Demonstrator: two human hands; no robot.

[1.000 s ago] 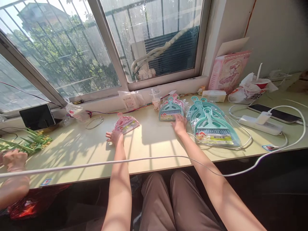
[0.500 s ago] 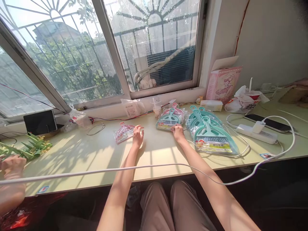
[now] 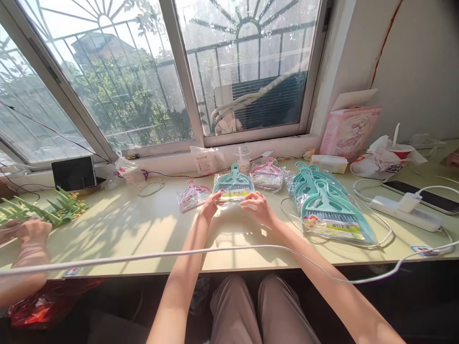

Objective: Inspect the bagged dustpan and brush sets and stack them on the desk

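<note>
A bagged teal dustpan and brush set [image 3: 234,185], with a yellow label along its lower edge, is raised slightly in front of me. My left hand [image 3: 211,205] has its fingers closed on the lower left corner of the bag. At the lower right corner is my right hand [image 3: 261,209], thumb and fingers bent around the edge. A pink dustpan and brush set [image 3: 192,196] lies just left of it, partly behind my left hand. Another pink set [image 3: 267,173] rests behind to the right. Several bagged teal sets [image 3: 324,208] are piled beyond my right forearm.
A white cable [image 3: 161,254] crosses in front of my forearms toward a power strip [image 3: 405,212] and phone [image 3: 423,196]. A plastic cup [image 3: 242,160] stands near the window. At left, another person's hand [image 3: 34,231] touches green plant stems [image 3: 59,210]. A tablet [image 3: 73,173] stands behind.
The teal set has come off the pink one behind it and moved left and toward me. My left hand has closed on its left side. The view has shifted a little left.
</note>
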